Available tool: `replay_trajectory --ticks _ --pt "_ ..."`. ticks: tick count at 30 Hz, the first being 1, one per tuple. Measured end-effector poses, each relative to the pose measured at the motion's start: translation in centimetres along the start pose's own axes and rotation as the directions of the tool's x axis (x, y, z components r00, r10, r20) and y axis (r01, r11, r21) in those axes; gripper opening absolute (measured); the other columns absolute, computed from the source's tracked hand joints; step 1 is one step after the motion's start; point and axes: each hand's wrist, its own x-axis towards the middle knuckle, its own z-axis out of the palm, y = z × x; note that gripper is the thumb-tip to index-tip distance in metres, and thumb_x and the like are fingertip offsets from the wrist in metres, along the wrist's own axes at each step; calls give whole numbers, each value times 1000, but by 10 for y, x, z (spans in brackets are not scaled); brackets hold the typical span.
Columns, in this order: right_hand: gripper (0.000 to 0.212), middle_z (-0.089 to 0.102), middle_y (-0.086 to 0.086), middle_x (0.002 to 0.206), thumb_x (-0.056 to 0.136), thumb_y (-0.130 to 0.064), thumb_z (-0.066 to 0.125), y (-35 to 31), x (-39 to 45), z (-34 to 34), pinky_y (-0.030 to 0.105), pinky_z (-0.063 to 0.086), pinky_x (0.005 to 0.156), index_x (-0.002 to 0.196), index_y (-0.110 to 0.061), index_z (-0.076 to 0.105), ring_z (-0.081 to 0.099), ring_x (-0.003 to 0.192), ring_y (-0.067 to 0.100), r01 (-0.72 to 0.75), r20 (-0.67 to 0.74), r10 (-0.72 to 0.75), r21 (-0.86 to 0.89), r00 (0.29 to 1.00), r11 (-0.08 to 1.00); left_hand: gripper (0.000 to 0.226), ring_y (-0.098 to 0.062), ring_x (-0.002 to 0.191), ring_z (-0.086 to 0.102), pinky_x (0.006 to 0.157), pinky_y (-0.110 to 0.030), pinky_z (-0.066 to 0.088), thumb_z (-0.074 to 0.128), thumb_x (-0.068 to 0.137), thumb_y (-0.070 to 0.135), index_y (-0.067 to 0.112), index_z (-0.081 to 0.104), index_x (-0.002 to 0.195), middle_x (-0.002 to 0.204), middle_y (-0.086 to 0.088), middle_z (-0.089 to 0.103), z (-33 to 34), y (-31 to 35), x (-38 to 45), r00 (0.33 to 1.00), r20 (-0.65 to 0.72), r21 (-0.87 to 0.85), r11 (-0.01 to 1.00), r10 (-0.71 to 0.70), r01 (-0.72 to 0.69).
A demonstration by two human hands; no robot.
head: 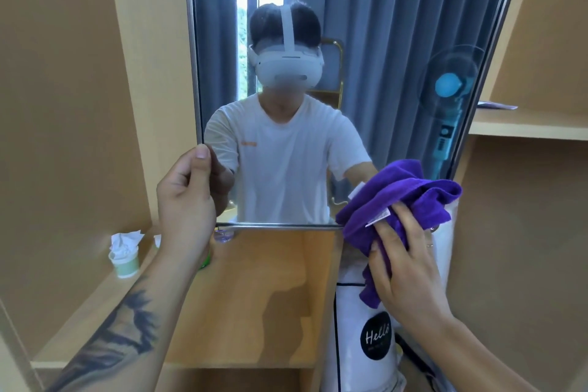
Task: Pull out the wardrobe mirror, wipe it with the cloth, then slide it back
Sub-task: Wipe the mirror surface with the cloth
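I had the mirror (pixel 334 73) already drawn out of the wardrobe, standing upright and facing me, its glass filling the far middle of the view between the two wooden side panels. My left hand (pixel 187 197) gripped its left edge low down, thumb on the near side and fingers wrapped behind the frame; I judged that hold was there to steady the panel so it would not swing or slide while being rubbed. My right hand (pixel 404 261) held the purple cloth (pixel 401 197), fingers curled into the bunched fabric, pressing it against the lower right corner of the glass, where the cloth overlapped the bottom frame. Bunching it gave a thick pad to push with. Wiping seemed to be under way, with most of the glass above yet to be covered, though I could not tell which parts were clean. On the shelf (pixel 254 296) to the near left stood a green cup (pixel 125 261) stuffed with tissue, well apart from the work. A white bag (pixel 366 328) marked "Hello" sat below my right hand.
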Motion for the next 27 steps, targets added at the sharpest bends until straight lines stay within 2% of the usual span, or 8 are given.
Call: replay_trajectory --ticks 3,6,12,15,17,21,23,27 --pt "39 34 11 162 102 -21 49 -7 1 -4 58 44 111 140 -14 55 47 136 48 -11 26 10 22 1000 1000 44 5 60 49 57 -4 40 47 114 27 -3 51 82 63 16 57 5 0 0 999 -29 63 997 34 -33" --pt "36 38 14 157 100 -19 50 -19 4 -6 54 47 108 135 -12 59 53 130 47 41 7 -42 38 999 998 42 9 57 52 56 -1 39 48 113 25 10 48 74 56 22 56 8 -1 -3 998 -53 89 996 35 -30" --pt "27 37 9 154 99 -17 52 -55 9 0 55 51 105 126 -15 55 52 131 43 160 -5 -161 140 987 977 33 2 60 54 59 -7 44 62 107 34 25 65 76 62 18 58 -7 -16 -20 999 -35 143 989 -32 37" --pt "24 37 5 153 97 -14 55 -67 9 6 44 42 116 121 -12 57 46 136 34 252 -39 -249 144 968 957 36 -14 81 63 82 -31 50 71 90 61 25 75 88 86 4 70 -23 -25 -38 963 -42 190 944 -266 269" --pt "25 41 9 150 96 -14 56 -76 8 10 46 45 113 120 -11 63 48 135 32 248 -34 -246 172 969 953 56 -14 85 66 86 -33 53 71 73 73 25 77 101 93 8 74 -33 -26 -52 901 -57 205 878 -431 433" --pt "24 45 10 146 96 -13 56 -88 5 12 56 54 101 113 -5 72 53 132 32 240 39 -255 235 966 942 31 -19 80 65 78 -35 51 78 90 44 15 68 87 94 -1 71 -52 -11 -75 779 -31 348 724 -627 596" --pt "26 49 13 150 97 -14 57 -93 10 9 56 52 102 122 -11 66 56 131 39 193 108 -232 286 967 939 29 -20 77 62 78 -37 49 77 94 27 10 65 73 83 -7 69 -57 5 -83 779 -15 411 706 -627 577" --pt "33 45 9 156 98 -14 60 -112 44 -8 50 50 106 131 -18 57 56 133 38 159 170 -239 383 956 910 30 -16 71 62 83 -44 56 83 84 44 15 75 76 69 -2 69 -44 65 -76 814 108 369 783 -571 500"
